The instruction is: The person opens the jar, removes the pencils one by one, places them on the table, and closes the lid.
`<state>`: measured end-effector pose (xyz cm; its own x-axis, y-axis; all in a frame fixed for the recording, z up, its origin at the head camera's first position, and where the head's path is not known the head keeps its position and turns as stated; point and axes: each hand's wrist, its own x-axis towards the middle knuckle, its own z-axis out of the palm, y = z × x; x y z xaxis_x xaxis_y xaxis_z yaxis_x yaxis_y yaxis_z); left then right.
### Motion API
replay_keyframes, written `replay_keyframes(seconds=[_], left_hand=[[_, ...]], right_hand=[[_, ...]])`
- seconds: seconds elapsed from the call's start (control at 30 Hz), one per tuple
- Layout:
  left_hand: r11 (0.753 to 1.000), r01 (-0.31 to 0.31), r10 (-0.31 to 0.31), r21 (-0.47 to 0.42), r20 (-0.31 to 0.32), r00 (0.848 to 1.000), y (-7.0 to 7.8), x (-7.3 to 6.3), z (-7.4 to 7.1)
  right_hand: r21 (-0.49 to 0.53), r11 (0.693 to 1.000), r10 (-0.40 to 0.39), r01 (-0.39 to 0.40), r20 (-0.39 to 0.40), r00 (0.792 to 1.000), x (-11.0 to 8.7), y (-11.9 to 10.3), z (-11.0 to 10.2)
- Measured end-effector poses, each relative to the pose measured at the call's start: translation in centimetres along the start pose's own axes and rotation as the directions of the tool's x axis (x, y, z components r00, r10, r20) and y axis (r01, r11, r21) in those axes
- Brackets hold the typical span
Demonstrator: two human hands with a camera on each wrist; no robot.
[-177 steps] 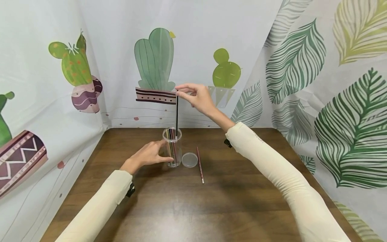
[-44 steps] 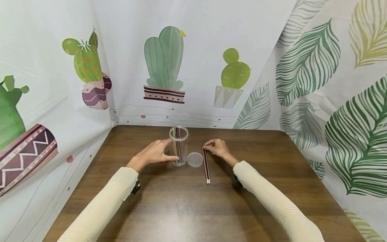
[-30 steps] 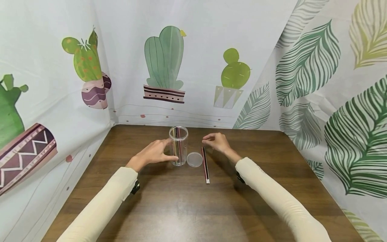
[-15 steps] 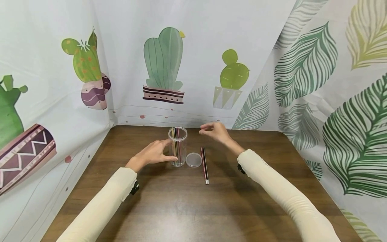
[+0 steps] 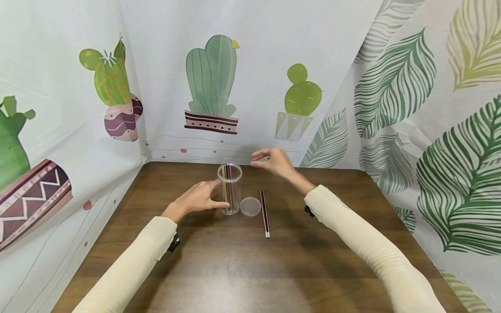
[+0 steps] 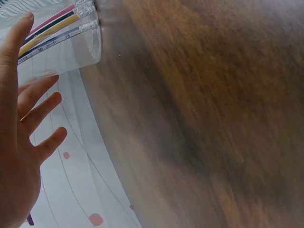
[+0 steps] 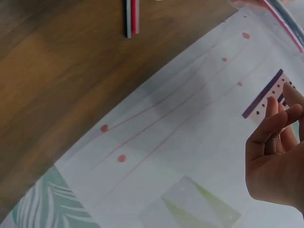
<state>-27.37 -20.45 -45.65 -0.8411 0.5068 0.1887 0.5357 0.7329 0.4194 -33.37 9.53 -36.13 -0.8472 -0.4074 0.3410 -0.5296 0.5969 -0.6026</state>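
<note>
A clear plastic jar stands upright on the table, holding several pencils with their ferrule ends at the bottom. My left hand grips the jar's left side, thumb in front and fingers behind. In the left wrist view the lower fingers spread loosely. To the right of the jar, my right hand hovers above the table's back edge, its fingers loosely bent and nothing between them. A black pencil and a red pencil lie side by side on the table. Between them and the jar lies a clear round lid.
The brown wooden table ends at the back and left against a white curtain printed with cacti and leaves. A black wrist strap shows at the left sleeve.
My right hand drew the black pencil from the jar, laid it beside the red one and let go. Since then it has risen and moved left towards the jar. My left hand stays put.
</note>
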Motion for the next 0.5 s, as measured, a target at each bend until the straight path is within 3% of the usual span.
replay_keyframes(seconds=[0.5], left_hand=[[1.0,-0.001,0.001,-0.002,0.007,1.0,-0.1,0.0,0.1]], right_hand=[[0.043,0.994,-0.107,0.104,0.053,0.993,0.5,-4.3,1.4]])
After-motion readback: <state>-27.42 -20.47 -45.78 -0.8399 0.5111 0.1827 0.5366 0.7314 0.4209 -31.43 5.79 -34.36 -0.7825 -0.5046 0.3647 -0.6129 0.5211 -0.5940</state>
